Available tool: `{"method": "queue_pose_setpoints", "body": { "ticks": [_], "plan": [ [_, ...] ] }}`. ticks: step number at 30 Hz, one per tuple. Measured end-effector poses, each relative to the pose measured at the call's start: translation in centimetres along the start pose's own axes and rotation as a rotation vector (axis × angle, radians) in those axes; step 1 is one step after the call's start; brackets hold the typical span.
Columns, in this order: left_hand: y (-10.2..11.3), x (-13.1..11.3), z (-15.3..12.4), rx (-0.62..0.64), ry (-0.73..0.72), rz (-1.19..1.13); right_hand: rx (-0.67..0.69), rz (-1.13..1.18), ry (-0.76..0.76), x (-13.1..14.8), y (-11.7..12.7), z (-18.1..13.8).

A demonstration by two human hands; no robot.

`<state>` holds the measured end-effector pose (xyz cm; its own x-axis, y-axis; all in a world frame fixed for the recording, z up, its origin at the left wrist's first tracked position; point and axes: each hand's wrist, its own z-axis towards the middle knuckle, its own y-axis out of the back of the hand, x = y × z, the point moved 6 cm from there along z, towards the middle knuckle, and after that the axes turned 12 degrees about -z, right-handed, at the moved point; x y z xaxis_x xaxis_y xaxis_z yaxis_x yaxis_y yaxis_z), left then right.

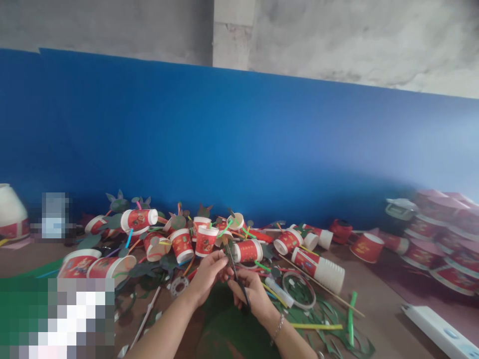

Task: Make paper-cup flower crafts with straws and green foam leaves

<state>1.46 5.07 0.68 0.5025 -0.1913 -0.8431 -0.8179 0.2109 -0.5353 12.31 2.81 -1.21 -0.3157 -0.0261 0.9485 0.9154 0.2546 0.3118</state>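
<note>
Black-handled scissors (244, 293) sit in the right hand's (253, 293) grasp; whether the left hand (209, 271) pinches anything, I cannot tell. Paper cups (206, 242) crowd the tabletop's (374, 294) back edge.

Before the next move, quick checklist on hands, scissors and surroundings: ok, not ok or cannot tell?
1. Scissors held in right hand: ok.
2. Left hand clear of scissors: not ok, right beside them.
3. Scissors open or shut: cannot tell, too blurred.
4. Left hand's grip on a piece: cannot tell, too small.
5. White bar at lower right apart from both hands: ok.
</note>
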Motion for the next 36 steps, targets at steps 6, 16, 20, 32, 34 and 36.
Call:
{"method": "queue_pose_setpoints", "body": {
  "ticks": [6,16,20,32,34,36],
  "plan": [
    [-0.01,0.02,-0.09,-0.026,0.008,-0.045,0.003,-0.007,-0.007,0.0,0.01,0.06],
    [-0.11,-0.24,0.0,0.012,0.005,0.029,0.01,0.011,0.015,0.07,-0.07,-0.04],
    [0.23,-0.15,0.19,0.008,-0.006,0.036,0.011,-0.015,-0.004,-0.03,-0.03,-0.03],
    [-0.04,-0.34,0.07,-0.019,-0.01,-0.053,-0.02,0.002,-0.014,0.11,0.11,0.01],
    [0.01,-0.33,0.03,-0.029,-0.01,-0.04,-0.022,0.001,-0.013,0.14,0.13,0.01],
    [0.08,-0.22,0.03,-0.032,-0.002,-0.027,-0.019,0.004,-0.009,0.12,0.11,0.04]
  ]
}}
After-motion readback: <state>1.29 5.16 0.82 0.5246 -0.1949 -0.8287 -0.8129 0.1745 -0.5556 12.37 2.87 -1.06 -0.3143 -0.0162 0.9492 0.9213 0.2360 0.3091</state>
